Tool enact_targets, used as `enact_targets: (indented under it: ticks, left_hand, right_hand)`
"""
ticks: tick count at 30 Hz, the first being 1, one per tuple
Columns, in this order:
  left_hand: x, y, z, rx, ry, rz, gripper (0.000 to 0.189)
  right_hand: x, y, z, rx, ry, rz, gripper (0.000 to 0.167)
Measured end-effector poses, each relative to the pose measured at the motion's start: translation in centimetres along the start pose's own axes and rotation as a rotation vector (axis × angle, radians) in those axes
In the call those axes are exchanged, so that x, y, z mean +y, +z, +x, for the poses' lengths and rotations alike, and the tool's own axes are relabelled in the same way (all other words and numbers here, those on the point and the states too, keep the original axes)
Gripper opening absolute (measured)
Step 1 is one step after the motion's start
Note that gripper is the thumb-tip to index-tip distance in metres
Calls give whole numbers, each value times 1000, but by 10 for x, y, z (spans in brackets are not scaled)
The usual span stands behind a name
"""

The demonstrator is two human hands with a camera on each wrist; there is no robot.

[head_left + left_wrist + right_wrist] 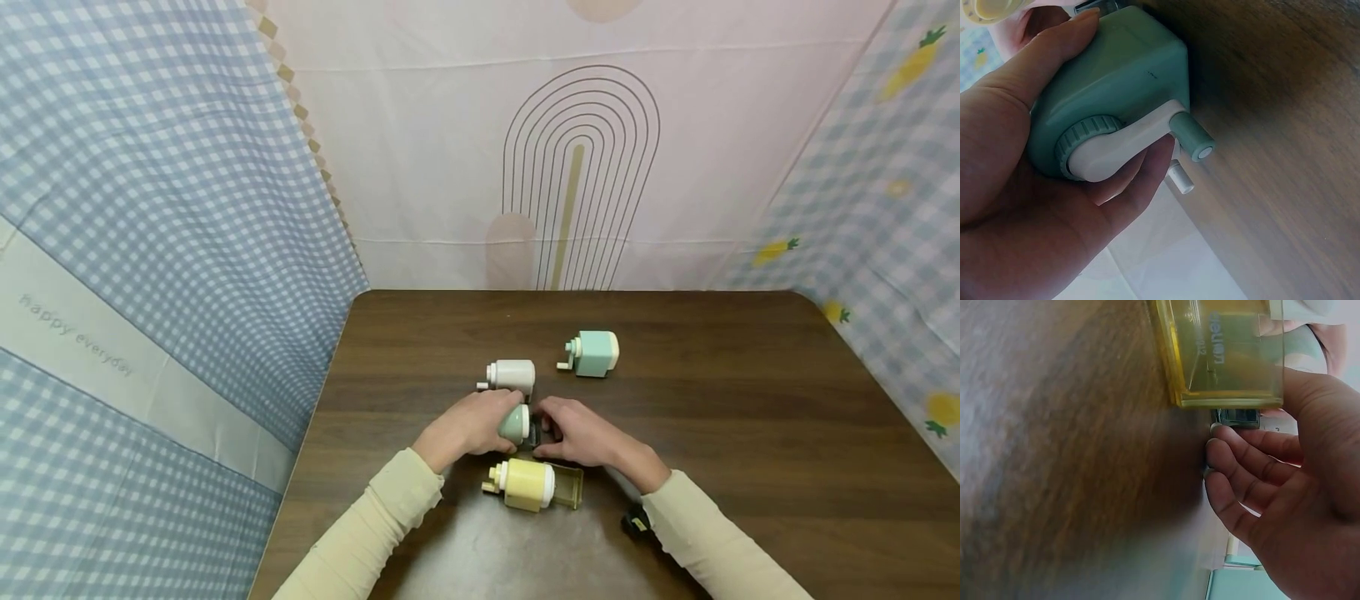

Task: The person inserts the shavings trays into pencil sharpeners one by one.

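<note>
My left hand [476, 421] grips a sage-green crank pencil sharpener [1116, 81], thumb on one side and fingers round the other. Its white crank arm [1129, 140] with a green knob points toward the left wrist. At the other end, a dark see-through drawer [534, 433] sticks out from the white rim. My right hand [581, 432] is at that drawer, its fingers loosely bent and fingertips close to the tabletop; the thumb is partly hidden in the right wrist view. Nearer the body lies a yellow sharpener [527, 485] with its amber drawer [570, 487] pulled out.
A white sharpener [516, 375] stands just behind my left hand. Farther back to the right is a mint sharpener [595, 353]. A small black object [637, 522] with a yellow mark lies by my right sleeve. Brown wooden table [750, 400], with cloth hangings round it.
</note>
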State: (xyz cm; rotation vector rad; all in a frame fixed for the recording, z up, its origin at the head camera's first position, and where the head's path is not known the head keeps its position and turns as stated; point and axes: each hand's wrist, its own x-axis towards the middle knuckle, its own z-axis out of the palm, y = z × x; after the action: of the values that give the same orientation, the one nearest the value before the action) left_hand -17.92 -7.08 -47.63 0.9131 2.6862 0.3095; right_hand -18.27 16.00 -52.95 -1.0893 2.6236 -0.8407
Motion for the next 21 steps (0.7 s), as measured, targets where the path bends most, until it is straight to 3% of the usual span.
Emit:
enact_targets:
  ticks: [11, 21]
  left_hand:
    - [0, 0, -1, 11, 10, 1, 49]
    - [0, 0, -1, 6, 5, 11, 51]
  right_hand:
    - [-2, 5, 6, 19, -21, -4, 35]
    - [-3, 7, 13, 12, -34, 19, 34]
